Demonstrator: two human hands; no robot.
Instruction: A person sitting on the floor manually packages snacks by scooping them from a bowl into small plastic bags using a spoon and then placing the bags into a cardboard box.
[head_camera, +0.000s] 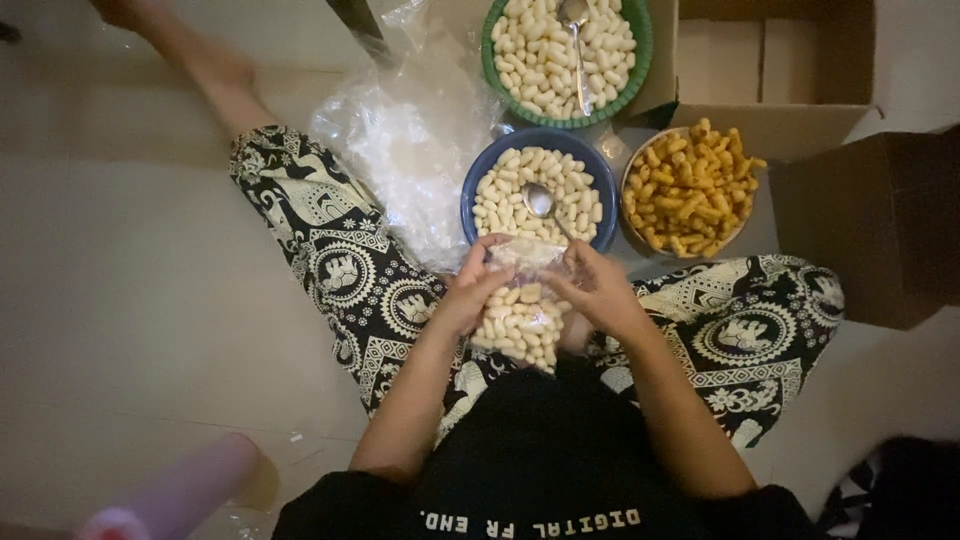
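Note:
Both my hands hold a small clear plastic bag filled with pale puffed snacks, above my lap. My left hand grips the bag's left side and top edge. My right hand grips its right side near the opening. Just beyond the bag stands a blue bowl of the same pale snacks with a metal spoon lying in it.
A green bowl of pale snacks with a spoon sits farther off. A bowl of orange snacks is at right. Clear plastic bags lie at left. Cardboard boxes stand at right. A pink roll lies at lower left.

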